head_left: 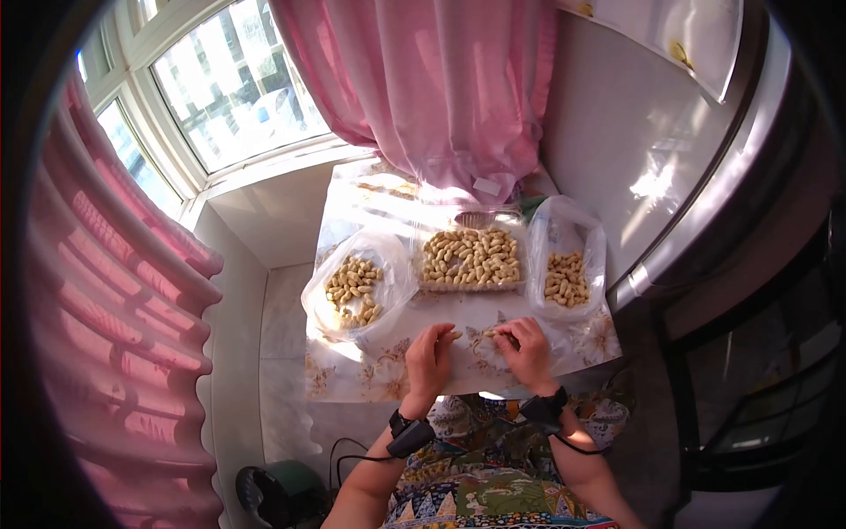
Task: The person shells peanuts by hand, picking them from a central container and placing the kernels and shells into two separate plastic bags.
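Note:
My left hand (428,360) is closed over the front part of the table, with a small peanut at its fingertips. Just to the right, my right hand (525,351) pinches another peanut (490,334). The hands are a short gap apart. Beyond them stands a clear plastic box (467,286) full of unshelled peanuts (471,256). An open plastic bag (398,264) with peanuts (354,282) is at the left, and a second bag (539,238) with peanuts (567,280) at the right.
The bags and box rest on a flowered tablecloth (383,375). A pink curtain (441,97) hangs down to the table's back. Windows are at the upper left, a wall at the right. A dark green bin (295,488) stands on the floor at the lower left.

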Motion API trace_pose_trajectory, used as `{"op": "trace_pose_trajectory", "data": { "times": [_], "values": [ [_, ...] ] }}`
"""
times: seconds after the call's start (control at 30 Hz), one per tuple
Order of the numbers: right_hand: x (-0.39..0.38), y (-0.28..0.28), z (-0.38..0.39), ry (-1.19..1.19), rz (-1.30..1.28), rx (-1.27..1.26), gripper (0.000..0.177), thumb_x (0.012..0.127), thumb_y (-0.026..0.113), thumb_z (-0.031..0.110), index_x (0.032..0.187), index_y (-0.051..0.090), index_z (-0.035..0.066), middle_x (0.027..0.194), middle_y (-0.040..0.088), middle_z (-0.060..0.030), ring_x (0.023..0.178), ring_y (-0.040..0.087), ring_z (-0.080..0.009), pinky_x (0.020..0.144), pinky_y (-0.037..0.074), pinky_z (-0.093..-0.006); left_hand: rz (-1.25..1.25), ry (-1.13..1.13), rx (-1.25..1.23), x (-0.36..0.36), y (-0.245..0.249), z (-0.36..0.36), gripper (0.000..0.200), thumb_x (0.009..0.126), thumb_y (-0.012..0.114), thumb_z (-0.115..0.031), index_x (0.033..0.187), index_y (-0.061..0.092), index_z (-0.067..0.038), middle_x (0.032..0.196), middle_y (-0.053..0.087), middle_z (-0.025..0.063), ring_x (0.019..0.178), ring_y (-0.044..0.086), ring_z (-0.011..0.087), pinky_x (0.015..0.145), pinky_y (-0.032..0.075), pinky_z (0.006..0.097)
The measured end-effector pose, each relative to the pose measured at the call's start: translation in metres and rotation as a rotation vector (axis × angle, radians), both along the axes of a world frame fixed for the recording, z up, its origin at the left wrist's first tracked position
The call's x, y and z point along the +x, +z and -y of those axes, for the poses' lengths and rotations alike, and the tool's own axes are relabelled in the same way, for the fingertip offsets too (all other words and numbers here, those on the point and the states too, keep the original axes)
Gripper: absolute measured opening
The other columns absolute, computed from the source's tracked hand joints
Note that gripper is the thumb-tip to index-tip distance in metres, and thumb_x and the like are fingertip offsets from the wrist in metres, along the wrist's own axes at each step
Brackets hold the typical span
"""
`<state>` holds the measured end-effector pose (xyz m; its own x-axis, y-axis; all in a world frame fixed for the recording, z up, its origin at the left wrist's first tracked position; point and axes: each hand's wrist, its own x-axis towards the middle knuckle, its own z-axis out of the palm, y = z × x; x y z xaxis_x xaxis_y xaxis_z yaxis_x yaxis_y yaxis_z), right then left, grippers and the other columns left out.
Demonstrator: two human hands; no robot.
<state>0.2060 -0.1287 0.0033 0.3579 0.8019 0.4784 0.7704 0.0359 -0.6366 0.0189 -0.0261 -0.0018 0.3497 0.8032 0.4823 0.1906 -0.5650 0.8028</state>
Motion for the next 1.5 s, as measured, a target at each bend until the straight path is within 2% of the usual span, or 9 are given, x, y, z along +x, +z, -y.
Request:
{"op": "trace_pose_trajectory", "data": {
  "times": [0.03,0.1,0.33,0.4,0.53,0.57,0.63,0.73,1.5],
  "values": [
    [0.000,0.001,0.000,0.003,0.000,-0.001,0.020,0.084,0.083,0.015,0.099,0.073,0.007,0.097,0.067,-0.0065,0.095,0.064,-0.0305,0.081,0.052,-0.0419,0.000,0.003,-0.001,0.000,0.001,-0.001,0.013,0.098,0.069,-0.002,0.111,0.070,-0.003,0.092,0.071,0.0122,0.079,0.071,0.0253,0.070,0.056,0.0329],
    [-0.001,0.003,0.001,0.026,-0.020,-0.031,0.023,0.084,0.083,0.014,0.103,0.073,0.006,0.100,0.067,-0.0075,0.096,0.064,-0.0305,0.083,0.053,-0.0415,0.043,-0.072,-0.269,-0.001,0.004,-0.002,0.015,0.099,0.069,-0.002,0.114,0.070,-0.002,0.093,0.074,0.0117,0.081,0.072,0.0191,0.074,0.056,0.0309],
    [-0.022,0.051,0.010,0.098,0.006,0.114,0.034,0.087,0.082,0.014,0.119,0.073,0.007,0.108,0.070,-0.0098,0.103,0.066,-0.0285,0.089,0.054,-0.0388,0.192,-0.109,-0.366,-0.008,0.013,0.002,0.023,0.093,0.077,-0.001,0.115,0.071,-0.002,0.095,0.078,0.0063,0.083,0.072,0.0115,0.079,0.057,0.0281],
    [-0.034,0.064,0.012,0.202,-0.316,0.021,0.035,0.089,0.083,0.015,0.122,0.073,0.007,0.107,0.072,-0.0101,0.102,0.067,-0.0280,0.089,0.054,-0.0376,0.197,-0.204,-0.452,-0.011,0.025,0.007,0.026,0.093,0.076,0.004,0.117,0.069,0.000,0.104,0.076,0.0056,0.095,0.072,0.0114,0.087,0.057,0.0267],
    [-0.039,0.049,0.019,0.203,-0.405,-0.062,0.028,0.094,0.079,0.012,0.120,0.073,0.003,0.107,0.075,-0.0094,0.102,0.069,-0.0210,0.089,0.054,-0.0341,0.196,-0.275,-0.480,-0.012,0.033,0.026,0.029,0.091,0.077,0.007,0.118,0.068,0.001,0.107,0.076,0.0076,0.099,0.072,0.0129,0.090,0.059,0.0277],
    [-0.041,0.045,0.021,0.208,-0.407,-0.068,0.028,0.094,0.079,0.012,0.120,0.073,0.003,0.107,0.075,-0.0094,0.102,0.069,-0.0210,0.089,0.054,-0.0341,0.289,-0.315,-0.532,-0.011,0.032,0.030,0.030,0.091,0.077,0.007,0.119,0.068,0.002,0.109,0.076,0.0085,0.101,0.073,0.0137,0.091,0.059,0.0284],
    [-0.045,0.040,0.025,0.229,-0.713,-0.020,0.023,0.098,0.076,0.009,0.119,0.072,0.001,0.111,0.075,-0.0074,0.103,0.068,-0.0151,0.092,0.053,-0.0308,0.452,-0.403,-0.671,-0.013,0.033,0.035,0.030,0.093,0.074,0.007,0.122,0.066,0.002,0.111,0.076,0.0106,0.104,0.073,0.0159,0.094,0.060,0.0302],
    [-0.049,0.042,0.030,0.247,-0.826,0.038,0.019,0.100,0.073,0.008,0.117,0.072,0.000,0.112,0.074,-0.0052,0.104,0.066,-0.0125,0.095,0.052,-0.0293,0.573,-0.494,-0.772,-0.013,0.020,0.034,0.027,0.098,0.069,0.006,0.124,0.064,0.002,0.115,0.076,0.0107,0.109,0.072,0.0166,0.097,0.058,0.0309],
    [-0.047,0.026,0.038,0.170,-0.852,0.022,0.017,0.101,0.074,0.012,0.112,0.073,-0.001,0.103,0.074,-0.0033,0.097,0.065,-0.0103,0.090,0.052,-0.0274,0.586,-0.488,-0.827,-0.005,0.015,0.040,0.023,0.099,0.071,0.003,0.122,0.065,0.001,0.113,0.076,0.0098,0.105,0.073,0.0153,0.096,0.059,0.0296]
  ]
}}
